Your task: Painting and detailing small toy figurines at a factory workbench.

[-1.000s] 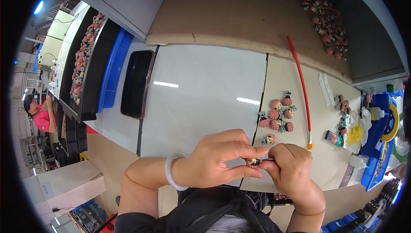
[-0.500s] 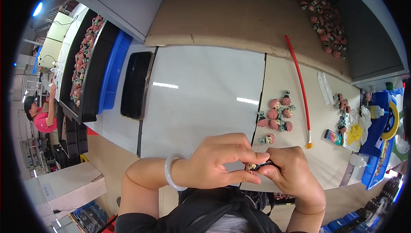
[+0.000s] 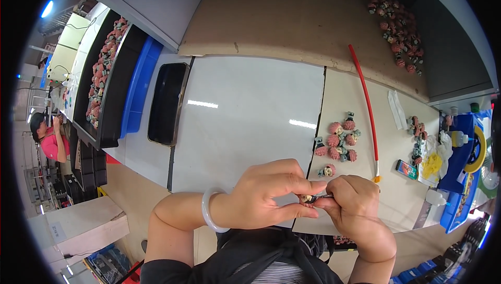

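Pink-grey tiny figurine (image 3: 307, 198): pinched between both hands, above white table (image 3: 245, 117) near edge.
Left hand (image 3: 266, 192): gripping figurine.
Right hand (image 3: 352, 200): clenched on thin tool.
Risk: tool slip; part probably drops off-table.

Landmark: white table panel (image 3: 245, 112).

- Black rectangular screen (image 3: 167, 103), dark and glossy, rounded corners, lying flat at the panel's left edge.
- Small flat packet (image 3: 405, 168), dark with red and blue print, well right of the panel, just right of the red stick (image 3: 364, 104).
- White cardboard box (image 3: 78, 226) below-left of the panel, small pale label (image 3: 56, 229) on its side.
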A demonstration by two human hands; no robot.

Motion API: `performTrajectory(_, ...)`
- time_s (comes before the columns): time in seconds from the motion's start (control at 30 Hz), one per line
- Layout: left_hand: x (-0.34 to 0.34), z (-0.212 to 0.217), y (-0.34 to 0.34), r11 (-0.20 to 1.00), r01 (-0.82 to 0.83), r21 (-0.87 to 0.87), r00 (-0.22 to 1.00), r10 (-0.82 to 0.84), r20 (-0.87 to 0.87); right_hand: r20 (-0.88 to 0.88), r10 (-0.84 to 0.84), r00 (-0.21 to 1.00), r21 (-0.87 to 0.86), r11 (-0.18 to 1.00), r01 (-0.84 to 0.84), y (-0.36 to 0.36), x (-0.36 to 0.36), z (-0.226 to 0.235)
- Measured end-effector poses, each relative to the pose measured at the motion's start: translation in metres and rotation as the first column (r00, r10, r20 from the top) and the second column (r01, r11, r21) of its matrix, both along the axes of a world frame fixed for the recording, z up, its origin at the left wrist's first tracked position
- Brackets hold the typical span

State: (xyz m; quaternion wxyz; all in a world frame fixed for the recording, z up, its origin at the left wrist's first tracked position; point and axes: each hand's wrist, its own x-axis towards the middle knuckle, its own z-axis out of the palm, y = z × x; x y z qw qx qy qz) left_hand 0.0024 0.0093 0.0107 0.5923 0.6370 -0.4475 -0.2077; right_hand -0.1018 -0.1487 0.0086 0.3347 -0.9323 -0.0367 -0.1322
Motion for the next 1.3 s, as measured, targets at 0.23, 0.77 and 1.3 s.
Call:
performTrajectory(0.23, 0.000, -0.002, 0.000, 1.000, 0.015, 0.023, 1.000, -0.015, -0.005, -0.154, 0.046, 0.987, 0.075, 0.997, -0.034, -0.002, 0.001, 0.001)
performTrajectory(0.77, 0.000, -0.006, -0.001, 0.998, -0.063, -0.020, 0.988, 0.059, -0.144, -0.348, -0.552, 0.758, -0.330, 0.829, 0.452, -0.057, 0.010, -0.008)
performTrajectory(1.3, -0.007, -0.007, -0.003, 0.997, -0.077, -0.013, 0.994, 0.076, -0.084, 0.277, -0.521, 0.807, 0.585, 0.758, 0.289, -0.016, 0.003, 0.000)
